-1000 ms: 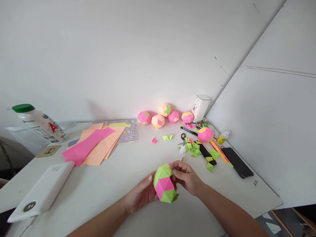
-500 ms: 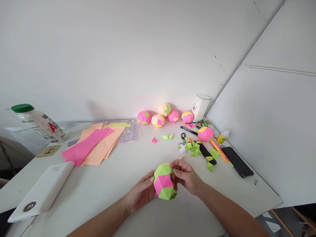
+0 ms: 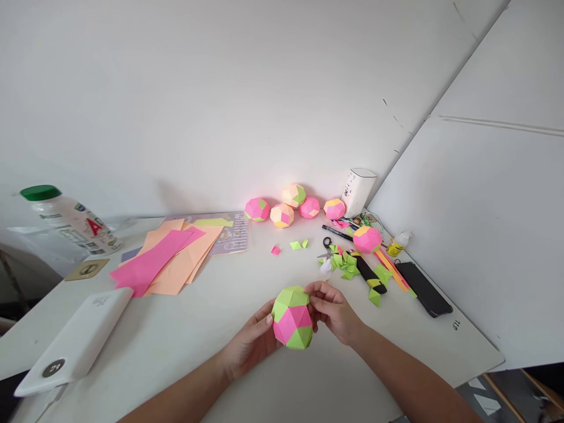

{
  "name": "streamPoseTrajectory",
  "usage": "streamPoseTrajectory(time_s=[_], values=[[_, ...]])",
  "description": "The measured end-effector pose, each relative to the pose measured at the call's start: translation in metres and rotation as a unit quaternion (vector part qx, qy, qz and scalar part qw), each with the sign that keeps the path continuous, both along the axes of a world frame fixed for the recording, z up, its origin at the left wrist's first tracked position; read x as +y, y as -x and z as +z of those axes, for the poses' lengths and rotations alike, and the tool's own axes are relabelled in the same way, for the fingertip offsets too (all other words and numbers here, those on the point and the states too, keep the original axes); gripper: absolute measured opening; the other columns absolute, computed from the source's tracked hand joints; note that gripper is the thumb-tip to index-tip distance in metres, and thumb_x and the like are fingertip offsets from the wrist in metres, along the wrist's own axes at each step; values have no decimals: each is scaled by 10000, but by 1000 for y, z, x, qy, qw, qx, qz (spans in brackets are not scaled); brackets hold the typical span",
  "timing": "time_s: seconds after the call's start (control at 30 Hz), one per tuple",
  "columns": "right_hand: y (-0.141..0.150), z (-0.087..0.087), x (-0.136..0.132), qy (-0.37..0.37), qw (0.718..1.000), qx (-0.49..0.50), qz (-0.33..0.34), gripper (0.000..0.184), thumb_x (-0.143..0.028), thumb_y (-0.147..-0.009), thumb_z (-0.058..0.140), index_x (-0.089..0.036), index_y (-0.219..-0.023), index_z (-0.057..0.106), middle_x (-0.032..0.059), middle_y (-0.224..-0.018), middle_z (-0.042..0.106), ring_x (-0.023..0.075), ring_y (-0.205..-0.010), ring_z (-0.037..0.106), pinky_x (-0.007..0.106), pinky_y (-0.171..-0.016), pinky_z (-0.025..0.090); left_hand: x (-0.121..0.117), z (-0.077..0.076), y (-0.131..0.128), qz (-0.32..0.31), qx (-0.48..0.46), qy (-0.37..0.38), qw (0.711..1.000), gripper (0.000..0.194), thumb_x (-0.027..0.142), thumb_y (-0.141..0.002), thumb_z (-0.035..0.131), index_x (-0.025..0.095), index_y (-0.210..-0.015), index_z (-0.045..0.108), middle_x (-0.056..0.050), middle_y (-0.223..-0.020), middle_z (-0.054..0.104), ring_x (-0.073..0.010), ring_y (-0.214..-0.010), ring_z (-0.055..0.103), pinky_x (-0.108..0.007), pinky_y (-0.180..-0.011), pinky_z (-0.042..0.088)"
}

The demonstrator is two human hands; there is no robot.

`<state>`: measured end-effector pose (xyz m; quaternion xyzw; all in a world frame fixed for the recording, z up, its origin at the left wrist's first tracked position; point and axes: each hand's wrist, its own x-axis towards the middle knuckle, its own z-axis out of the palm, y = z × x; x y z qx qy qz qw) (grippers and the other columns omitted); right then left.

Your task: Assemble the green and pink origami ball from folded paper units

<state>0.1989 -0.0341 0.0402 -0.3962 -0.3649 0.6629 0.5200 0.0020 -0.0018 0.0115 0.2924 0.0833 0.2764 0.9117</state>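
A faceted paper ball [image 3: 292, 320] of green and pink folded pieces is held above the front of the white table. My left hand [image 3: 252, 338] grips it from the left, thumb on the near side, the other fingers partly hidden behind it. At its upper right edge my right hand [image 3: 335, 311] pinches the rim with thumb and forefinger; the remaining fingers curl behind. The ball's far side is hidden. Beyond it lie a small pink folded piece [image 3: 275, 250] and green folded pieces [image 3: 298, 244].
Several finished paper balls [image 3: 282, 215] rest by the wall. Right: scissors [image 3: 326, 247], a green paper pile [image 3: 346, 264], a black cutter [image 3: 369, 274], a glue bottle [image 3: 399, 243], a phone [image 3: 423, 288]. Left: paper sheets [image 3: 161, 258], a white power bank [image 3: 73, 341], a green-capped bottle [image 3: 70, 220].
The paper ball has turned in my hands and shifted slightly up and left, so more of its pink side shows. Both hands keep hold of it. The table items have not moved.
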Motion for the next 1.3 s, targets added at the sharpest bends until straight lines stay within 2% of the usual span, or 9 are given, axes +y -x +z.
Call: streamPoseTrajectory(time_s=[0.23, 0.6, 1.03, 1.2, 1.3], values=[[1, 1, 0, -1, 1000, 5, 4, 267, -365, -756, 717, -184, -924, 615, -26, -619, 621, 105, -501, 577, 210, -425, 465, 0, -1, 0, 1, 1, 4, 1000, 492, 302, -867, 572, 207, -1338, 466, -174, -1293, 549, -355, -1183, 516, -499, -962, 364], [0, -1, 0, -31, 999, 19, 18, 244, -337, -781, 706, -189, -951, 614, -27, -633, 630, 105, -491, 593, 211, -429, 456, 0, 5, 0, 2, 15, -5, 1000, 432, 321, -905, 490, 159, -1305, 497, -186, -1241, 563, -336, -1154, 516, -470, -928, 389], [1, -4, -3, -78, 996, -36, 31, 253, -328, -799, 695, -176, -983, 611, 5, -702, 692, 138, -528, 656, 231, -446, 476, -1, 21, -6, -39, 21, -45, 998, 412, 361, -921, 386, 93, -1174, 569, -205, -1103, 601, -323, -1051, 540, -399, -810, 412], [1, -1, -4, -73, 995, -66, 19, 248, -332, -772, 715, -178, -942, 619, -1, -701, 682, 125, -544, 629, 239, -477, 476, -1, 15, -3, -52, 21, -20, 998, 421, 331, -941, 342, 123, -1253, 533, -185, -1176, 591, -314, -1060, 558, -414, -853, 414], [3, 0, -7, -83, 991, -107, 19, 208, -323, -787, 698, -188, -929, 629, 13, -761, 700, 130, -654, 651, 242, -558, 495, -1, 4, 1, -51, 22, -21, 998, 456, 387, -953, 327, 153, -1305, 499, -170, -1216, 581, -319, -1104, 546, -443, -908, 399]])
